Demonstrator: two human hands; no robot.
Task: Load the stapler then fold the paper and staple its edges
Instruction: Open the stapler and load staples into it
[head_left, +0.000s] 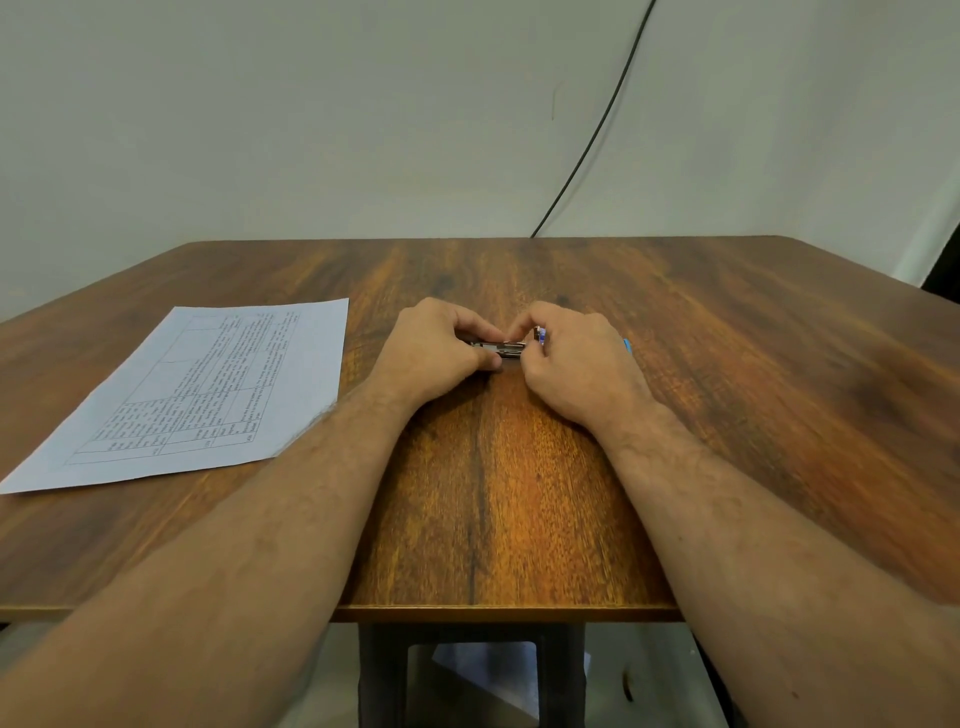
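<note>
At the middle of the frame, both hands meet over a small metal stapler (503, 349) that sits low on the wooden table (519, 493). The left hand (434, 348) comes in from the lower left, its fingers curled over the stapler's left end and its thumb pressed against the near side, so it grips that end. The right hand (576, 358) comes in from the lower right, fingers curled and fingertips pinching the stapler's right end; a bit of blue shows at the fingers and another at the hand's far right edge, too small to tell what it is. The stapler is mostly covered, and whether it is open I cannot tell. A printed sheet of paper (208, 389) lies flat and unfolded at the left of the frame, well apart from the hands. A black cable (592, 140) hangs down the wall in the upper right.
</note>
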